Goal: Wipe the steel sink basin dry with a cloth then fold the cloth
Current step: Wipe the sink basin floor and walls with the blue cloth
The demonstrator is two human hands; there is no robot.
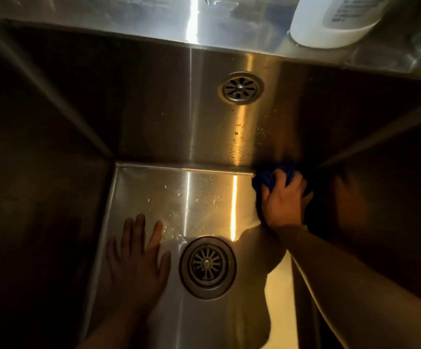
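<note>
I look down into a deep steel sink basin [154, 127]. My right hand [283, 200] grips a bunched dark blue cloth [267, 180] and presses it into the far right corner of the basin floor, where floor and back wall meet. My left hand [139, 255] rests flat on the basin floor with fingers spread, just left of the round drain [207, 267]. Water droplets dot the floor between my hands and the back wall near the cloth. Most of the cloth is hidden under my right hand.
An overflow grille [241, 88] sits high on the back wall. A white plastic bottle [335, 21] stands on the steel ledge behind the sink at the top right. The left and right basin walls are dark and steep.
</note>
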